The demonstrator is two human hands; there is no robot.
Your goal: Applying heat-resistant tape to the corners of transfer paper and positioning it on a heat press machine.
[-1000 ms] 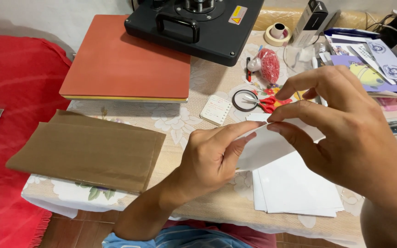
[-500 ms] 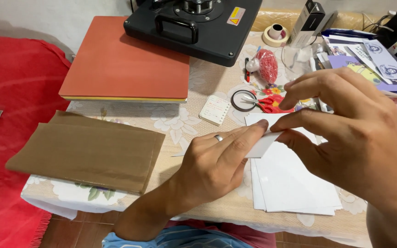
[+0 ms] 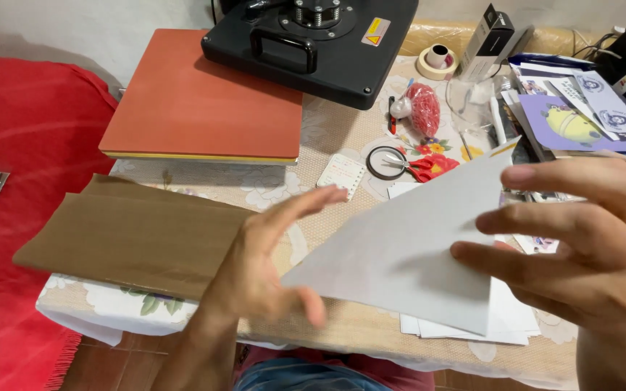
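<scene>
On the left, a red blanket covers a surface beside the table, which wears a pale lace-patterned cloth. At the far edge of the table stands a black heat press, its orange-red flat pad swung out toward the left. In front of that pad lies a brown sheet, flat, its left end hanging past the table's edge. A white sheet of paper is held tilted above the table, one corner pointing up and away, over a stack of white paper lying near the table's front edge. The right hand grips the sheet at its right side, fingers spread across the top face; the thumb is hidden beneath. The left hand is open with fingers loosely spread, blurred, just beside the sheet's left corner; whether it touches the paper cannot be told. Printed purple and white papers are piled at the far right. Smaller things sit behind the sheet: red-handled scissors, a small white card, a red mesh bundle and a roll of tape.
</scene>
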